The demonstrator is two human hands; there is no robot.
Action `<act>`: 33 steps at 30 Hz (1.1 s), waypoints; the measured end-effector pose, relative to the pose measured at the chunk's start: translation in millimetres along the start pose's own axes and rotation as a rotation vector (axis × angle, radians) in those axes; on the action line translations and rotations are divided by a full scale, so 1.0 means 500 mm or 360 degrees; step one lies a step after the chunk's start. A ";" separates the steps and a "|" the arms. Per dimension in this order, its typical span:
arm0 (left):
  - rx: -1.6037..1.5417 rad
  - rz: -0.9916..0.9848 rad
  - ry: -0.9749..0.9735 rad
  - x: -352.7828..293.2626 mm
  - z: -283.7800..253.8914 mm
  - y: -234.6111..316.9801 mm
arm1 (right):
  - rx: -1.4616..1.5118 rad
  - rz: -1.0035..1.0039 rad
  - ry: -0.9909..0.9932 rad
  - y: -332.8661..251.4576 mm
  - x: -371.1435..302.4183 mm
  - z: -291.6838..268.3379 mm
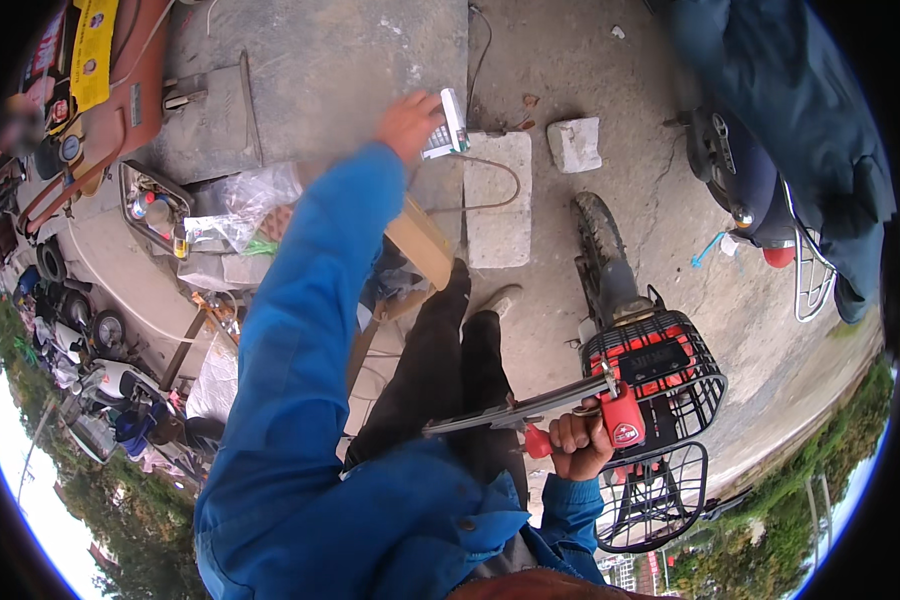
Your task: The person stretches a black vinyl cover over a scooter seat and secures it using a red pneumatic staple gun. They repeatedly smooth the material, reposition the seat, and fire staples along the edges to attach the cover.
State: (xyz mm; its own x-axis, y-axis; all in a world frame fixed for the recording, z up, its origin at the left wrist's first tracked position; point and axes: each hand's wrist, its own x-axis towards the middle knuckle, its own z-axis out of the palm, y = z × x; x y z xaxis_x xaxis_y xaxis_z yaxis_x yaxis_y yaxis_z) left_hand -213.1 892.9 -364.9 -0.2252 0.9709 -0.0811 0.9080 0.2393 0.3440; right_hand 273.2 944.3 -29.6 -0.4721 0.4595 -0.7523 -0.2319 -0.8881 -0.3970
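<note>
Left hand [407,122]: we see fingers clamped on a white box [444,128], far left.
Right hand [580,440]: fingers wrapped around red-handled pliers [530,410], near right, beside the wire basket [670,380].

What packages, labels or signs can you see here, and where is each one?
Small white box: in the left hand, upper middle, oblong, pale printed side.
Yellow sign: top left, tall strip, small round marks.
Red label: by the right hand, on the red tool.
Clear plastic bag: left of centre, crumpled.
</note>
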 end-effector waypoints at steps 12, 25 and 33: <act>0.0132 0.0199 -0.0184 0.038 -0.021 -0.031 | 0.0000 -0.0001 0.0019 0.005 0.014 -0.008; 0.0093 0.0055 -0.0079 0.057 -0.030 -0.046 | -0.0011 -0.0004 0.0022 0.011 0.014 -0.024; 0.0143 0.0210 -0.0113 0.086 -0.017 -0.054 | 0.0022 0.0009 0.0078 0.016 0.012 -0.026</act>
State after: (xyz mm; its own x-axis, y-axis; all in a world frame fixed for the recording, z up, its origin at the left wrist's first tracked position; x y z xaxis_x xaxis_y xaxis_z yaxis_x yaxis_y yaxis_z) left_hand -250.4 927.9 -369.5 -0.0791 0.9910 -0.1080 0.9567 0.1059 0.2712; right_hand 279.4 940.1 -44.3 -0.4312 0.4542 -0.7796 -0.2412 -0.8907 -0.3854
